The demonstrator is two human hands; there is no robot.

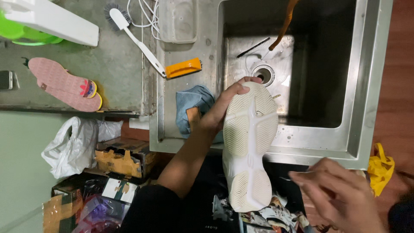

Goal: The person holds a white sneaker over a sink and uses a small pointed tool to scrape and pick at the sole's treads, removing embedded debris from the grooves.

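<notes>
My left hand (222,108) grips one end of a white sneaker (249,146), held sole-up over the front rim of a steel sink (353,142). The pale treaded sole faces me. My right hand (336,194) is blurred at the lower right, fingers apart and holding nothing, a little to the right of the shoe's near end. A blue cloth (192,105) lies on the sink ledge just left of my left hand.
On the ledge and counter lie an orange brush (183,68), a white long-handled brush (136,39), a clear tray (178,19) and two pink insoles (64,84). A white plastic bag (71,146), boxes (118,159) and a yellow bag (380,168) sit below.
</notes>
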